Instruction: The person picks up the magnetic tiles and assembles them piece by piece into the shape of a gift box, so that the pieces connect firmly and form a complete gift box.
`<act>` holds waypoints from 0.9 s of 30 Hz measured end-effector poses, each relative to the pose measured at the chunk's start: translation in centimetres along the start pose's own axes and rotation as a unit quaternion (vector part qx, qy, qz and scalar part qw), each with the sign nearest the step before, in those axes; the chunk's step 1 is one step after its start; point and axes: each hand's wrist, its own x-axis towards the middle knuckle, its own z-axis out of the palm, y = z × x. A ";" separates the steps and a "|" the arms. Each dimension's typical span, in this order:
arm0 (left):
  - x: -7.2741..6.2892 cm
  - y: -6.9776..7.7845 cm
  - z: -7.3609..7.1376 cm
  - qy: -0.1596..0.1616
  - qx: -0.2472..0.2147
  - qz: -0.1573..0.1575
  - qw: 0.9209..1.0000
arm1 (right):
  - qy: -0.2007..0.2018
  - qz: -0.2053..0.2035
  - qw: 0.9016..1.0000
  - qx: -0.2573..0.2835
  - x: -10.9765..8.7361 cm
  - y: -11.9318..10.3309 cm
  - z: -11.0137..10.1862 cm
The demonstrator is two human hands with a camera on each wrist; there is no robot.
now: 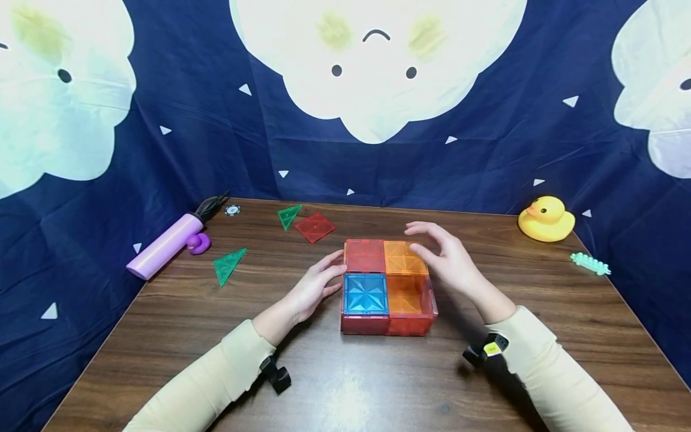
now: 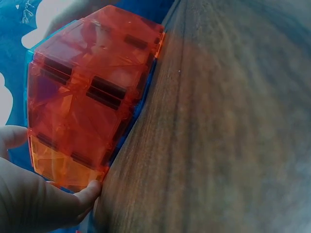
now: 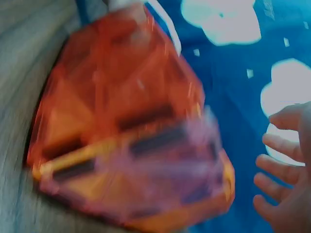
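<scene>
A box of magnetic tiles (image 1: 364, 324) in see-through red and orange stands on the table. Its top holds a red square tile (image 1: 365, 256), an orange square tile (image 1: 402, 258) and a blue square tile (image 1: 366, 294); the front right quarter is uncovered. My left hand (image 1: 317, 282) rests against the box's left side, fingers spread along it. In the left wrist view, its thumb (image 2: 88, 195) touches the lower edge. Above the orange tile and right of it hovers my right hand (image 1: 450, 264), fingers loosely bent and nothing in them. The right wrist view is blurred.
Behind the box lie a red tile (image 1: 315, 227) and a small green triangle (image 1: 288, 216), with another green triangle (image 1: 230, 266) farther left. A purple cylinder (image 1: 164, 246), purple ring-like toy (image 1: 200, 243) and chip (image 1: 232, 210) lie left; a yellow duck (image 1: 546, 221) and mint toy (image 1: 590, 263) sit right.
</scene>
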 end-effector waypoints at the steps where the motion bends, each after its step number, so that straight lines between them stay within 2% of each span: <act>1: 0.0 0.0 -0.1 0.001 -0.001 -0.001 1.000 | 0.007 0.023 0.999 0.021 0.0 0.7 -0.1; 4: 0.0 0.1 -0.3 0.005 -0.004 -0.004 1.000 | 0.006 0.107 0.989 0.100 -0.2 2.7 -0.2; 6: 0.0 0.3 -0.6 0.010 -0.001 -0.007 1.000 | -0.007 0.148 0.976 0.159 -0.3 3.7 0.0; 8: 0.1 0.6 -1.1 0.015 0.005 -0.008 1.000 | -0.023 0.181 0.958 0.221 -0.5 4.3 0.3; 12: 0.9 1.8 -2.2 0.040 0.035 0.004 0.999 | -0.038 0.204 0.930 0.302 -0.8 5.1 1.0; 14: 1.6 2.6 -2.7 0.068 0.085 0.023 0.994 | -0.038 0.211 0.921 0.325 -0.9 5.4 1.3; 15: 2.1 2.9 -3.0 0.086 0.125 0.038 0.988 | -0.039 0.212 0.918 0.334 -0.9 5.5 1.4; 16: 2.8 3.3 -3.4 0.104 0.170 0.054 0.978 | -0.038 0.213 0.914 0.342 -1.0 5.6 1.5; 17: 3.5 3.6 -3.7 0.121 0.223 0.069 0.965 | -0.037 0.212 0.912 0.349 -1.0 5.7 1.5; 18: 4.2 3.9 -4.1 0.137 0.283 0.083 0.946 | -0.036 0.211 0.911 0.353 -1.0 5.8 1.6; 20: 5.7 4.5 -4.7 0.154 0.398 0.101 0.899 | -0.034 0.209 0.908 0.361 -1.0 5.9 1.7; 23: 8.0 4.8 -5.6 0.134 0.525 0.112 0.833 | -0.031 0.207 0.907 0.365 -1.0 6.0 1.7; 24: 8.7 4.8 -5.8 0.123 0.557 0.109 0.814 | -0.032 0.207 0.907 0.367 -1.0 6.0 1.7; 27: 10.1 4.5 -6.6 0.088 0.633 0.093 0.764 | -0.033 0.207 0.906 0.368 -1.0 6.0 1.8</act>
